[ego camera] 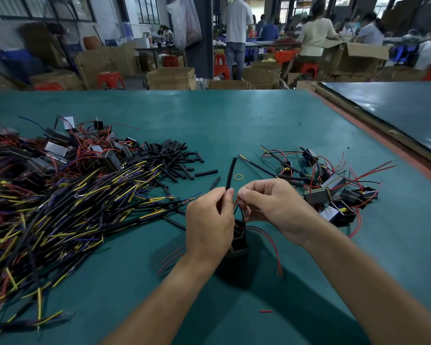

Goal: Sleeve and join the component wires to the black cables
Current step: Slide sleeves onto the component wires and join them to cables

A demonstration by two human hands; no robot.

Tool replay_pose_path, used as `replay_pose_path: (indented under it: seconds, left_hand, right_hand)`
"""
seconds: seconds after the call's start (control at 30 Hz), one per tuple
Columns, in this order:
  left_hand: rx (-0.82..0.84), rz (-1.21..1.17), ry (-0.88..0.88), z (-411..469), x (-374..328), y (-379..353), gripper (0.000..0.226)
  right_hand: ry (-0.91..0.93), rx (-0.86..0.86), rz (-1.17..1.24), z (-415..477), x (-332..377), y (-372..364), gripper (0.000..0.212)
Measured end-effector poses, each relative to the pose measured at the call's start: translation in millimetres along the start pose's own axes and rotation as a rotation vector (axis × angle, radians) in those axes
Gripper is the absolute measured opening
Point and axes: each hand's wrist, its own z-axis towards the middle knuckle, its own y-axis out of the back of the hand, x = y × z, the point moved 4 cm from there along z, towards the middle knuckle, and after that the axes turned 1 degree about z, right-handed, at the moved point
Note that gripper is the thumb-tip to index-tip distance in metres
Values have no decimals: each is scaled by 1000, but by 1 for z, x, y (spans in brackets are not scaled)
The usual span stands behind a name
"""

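Observation:
My left hand (208, 221) pinches a long black sleeve tube (231, 173) that sticks up and away from the fingers. My right hand (271, 207) pinches thin red and black wires (237, 204) just beside the tube's lower end. Those wires rise from a black box component (239, 241) that hangs between and below my hands, partly hidden by the left hand. More red wires (271, 242) trail from it over the green mat.
A big heap of black cables with yellow and blue ends (60, 207) fills the left. Loose black sleeve pieces (172, 155) lie behind it. Components with cables attached (334, 188) sit to the right. A yellow rubber band (239, 176) lies ahead. People work in the background.

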Motion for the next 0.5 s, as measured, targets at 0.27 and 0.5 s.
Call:
replay_pose_path:
  seconds: [0.27, 0.5]
  left_hand:
    - [35, -155, 129, 3, 9, -2, 35]
    - [85, -371, 295, 8, 12, -3, 29]
  right_hand:
    - [140, -10, -242, -4, 2, -1, 13]
    - [158, -74, -104, -1, 1, -2, 12]
